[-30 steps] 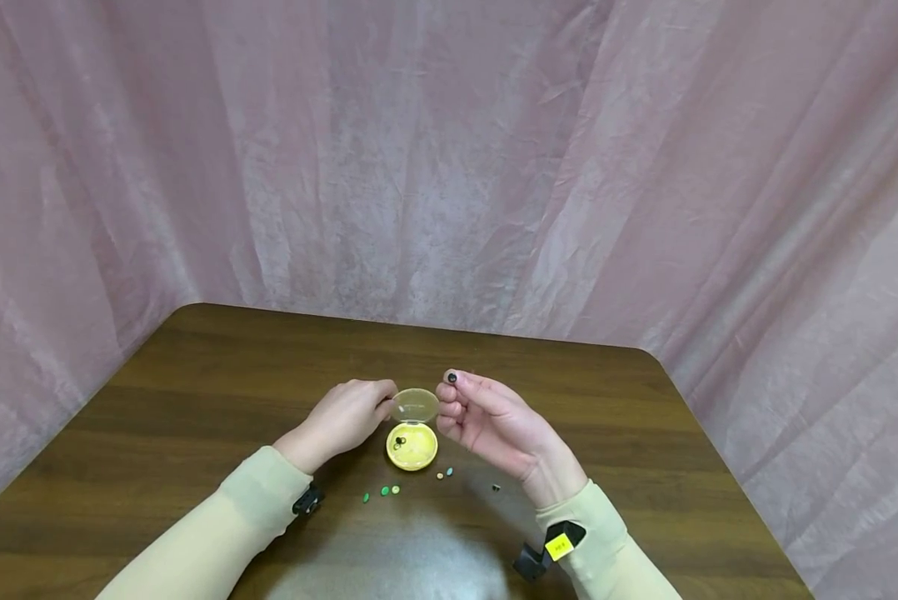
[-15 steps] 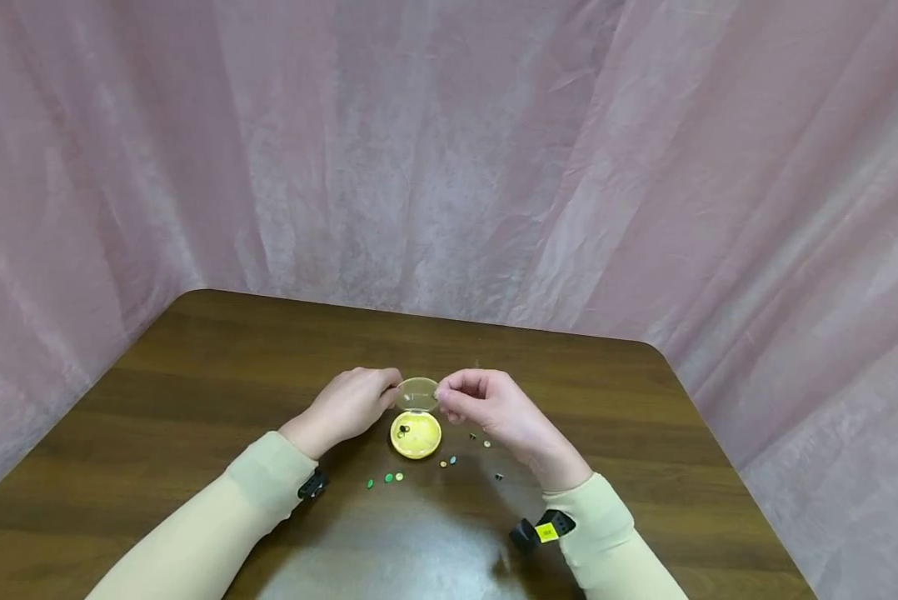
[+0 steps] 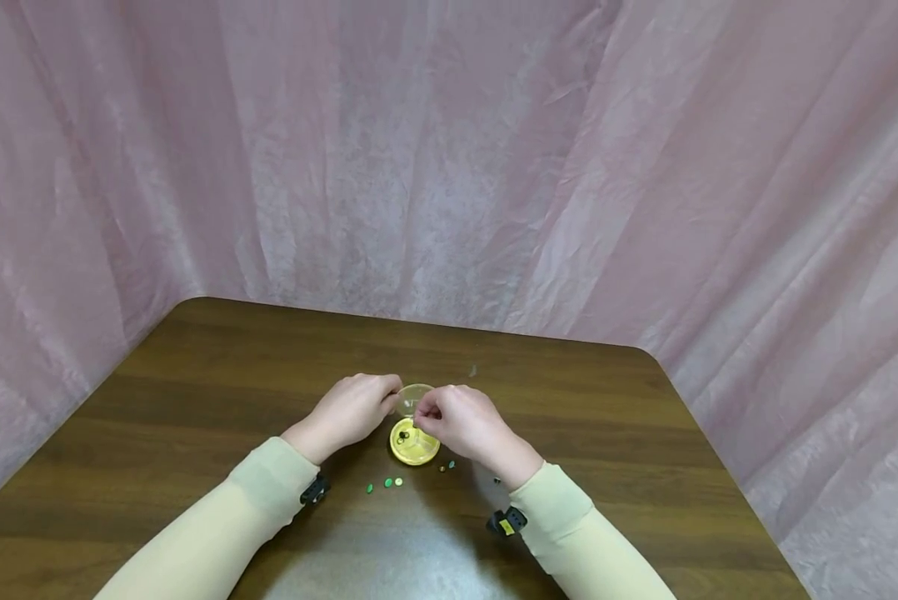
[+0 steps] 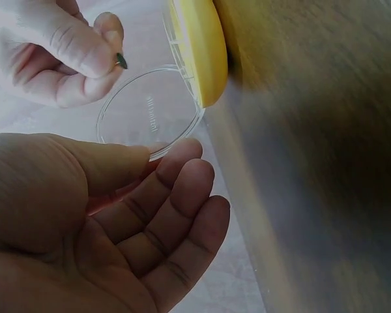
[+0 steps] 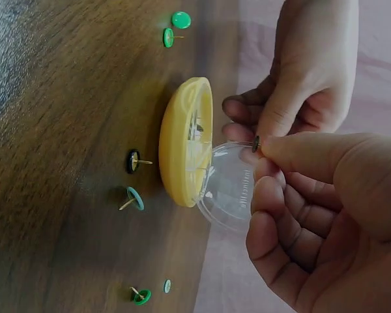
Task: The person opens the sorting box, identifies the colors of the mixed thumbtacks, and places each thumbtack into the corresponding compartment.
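Observation:
A round yellow case point(image 3: 415, 451) stands on the table with its clear lid point(image 4: 143, 107) raised. My left hand point(image 3: 353, 410) pinches the lid's rim between thumb and forefinger. Over the case, my right hand point(image 3: 466, 423) pinches a dark thumbtack point(image 5: 256, 143) at its fingertips; the same dark tack point(image 4: 121, 60) shows in the left wrist view, clear of the case. A few dark thumbtacks point(image 3: 403, 437) lie in the left part of the case, which has dividers inside. The right hand partly covers the lid in the head view.
Loose thumbtacks lie in front of the case: green ones point(image 3: 388, 482), a pale one point(image 3: 399, 482) and a light-blue one point(image 5: 135, 197). A black-rimmed tack point(image 5: 131, 161) lies near the case. Pink curtains point(image 3: 419, 167) hang behind the table point(image 3: 231, 375).
My right hand has turned over and moved left from beside the lid to above the case, still pinching a tack. My left hand stays at the lid.

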### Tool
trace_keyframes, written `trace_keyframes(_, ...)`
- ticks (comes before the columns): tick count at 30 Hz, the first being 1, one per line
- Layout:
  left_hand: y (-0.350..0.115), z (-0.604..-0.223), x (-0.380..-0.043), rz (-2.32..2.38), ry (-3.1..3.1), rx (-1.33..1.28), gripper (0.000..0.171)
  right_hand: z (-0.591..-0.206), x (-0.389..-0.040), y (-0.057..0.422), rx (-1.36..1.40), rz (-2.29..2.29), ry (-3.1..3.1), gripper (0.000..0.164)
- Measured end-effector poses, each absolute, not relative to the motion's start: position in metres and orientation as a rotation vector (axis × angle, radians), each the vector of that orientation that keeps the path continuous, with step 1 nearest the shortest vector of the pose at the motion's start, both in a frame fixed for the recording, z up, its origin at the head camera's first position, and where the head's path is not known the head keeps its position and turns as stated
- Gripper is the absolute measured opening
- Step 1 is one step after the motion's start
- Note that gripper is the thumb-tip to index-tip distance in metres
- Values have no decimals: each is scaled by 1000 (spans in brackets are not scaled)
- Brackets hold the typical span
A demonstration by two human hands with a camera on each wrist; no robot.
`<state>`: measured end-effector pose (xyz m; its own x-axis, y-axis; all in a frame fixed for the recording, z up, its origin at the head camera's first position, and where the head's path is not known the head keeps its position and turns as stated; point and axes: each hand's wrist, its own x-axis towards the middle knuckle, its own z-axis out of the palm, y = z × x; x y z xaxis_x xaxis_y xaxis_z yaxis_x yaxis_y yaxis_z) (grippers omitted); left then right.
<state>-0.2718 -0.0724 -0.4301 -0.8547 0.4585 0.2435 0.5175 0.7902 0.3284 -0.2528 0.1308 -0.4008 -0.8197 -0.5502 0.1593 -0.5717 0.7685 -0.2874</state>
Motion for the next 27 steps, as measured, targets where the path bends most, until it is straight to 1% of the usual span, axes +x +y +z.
trace_keyframes(7,-70,-431,-273,-584,-2804,-774,23,-404,-256,126,955,411,-2896,12)
trace_keyframes(16,-75,-429,-270,-577,-2823,-775,19,-413,-258,115,979,231,-2854,18)
trace_keyframes(23,-74,-427,-273,-572,-2793,-797,16,-412,-257,115,955,163,-2830,15)
trace_keyframes(27,-73,-427,-275,-570,-2786,-816,15,-409,-257,120,968,209,-2867,14)
